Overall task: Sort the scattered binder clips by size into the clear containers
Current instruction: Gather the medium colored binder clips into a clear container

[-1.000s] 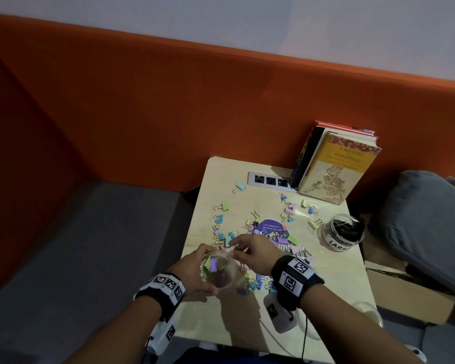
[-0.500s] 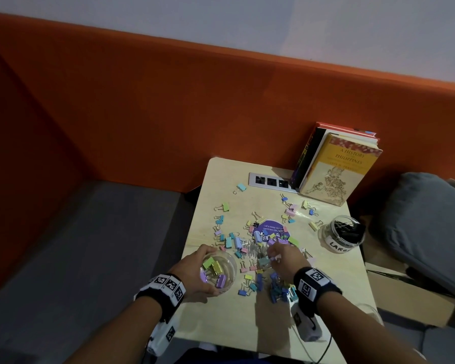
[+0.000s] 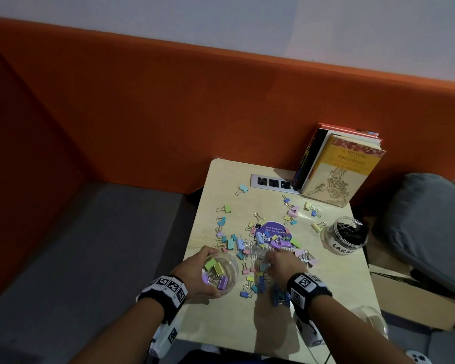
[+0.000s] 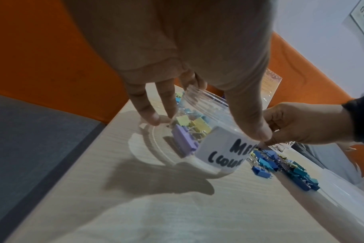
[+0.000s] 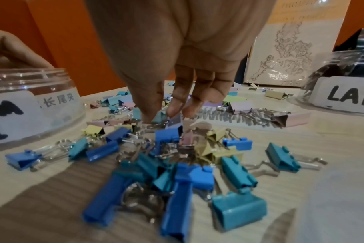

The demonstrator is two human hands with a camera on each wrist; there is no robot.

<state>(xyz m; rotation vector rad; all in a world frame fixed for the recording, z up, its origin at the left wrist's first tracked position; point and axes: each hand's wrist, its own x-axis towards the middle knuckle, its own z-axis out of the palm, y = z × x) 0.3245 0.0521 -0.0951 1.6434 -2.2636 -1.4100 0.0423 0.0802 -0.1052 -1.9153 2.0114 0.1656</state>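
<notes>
Since a second earlier our right hand [image 3: 281, 261] had left the clear plastic jar [image 3: 221, 274], held by our left hand [image 3: 199, 271], its fingertips [image 5: 150, 115] now pinching a teal binder clip [image 5: 159, 115]. Only the right-wrist view showed this pinch.

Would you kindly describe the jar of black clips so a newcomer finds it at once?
Start at the yellow book leaning on the orange wall. Just in front, at the table's right edge, stands a clear jar. It alone holds black clips, and its label starts LAR.
</notes>
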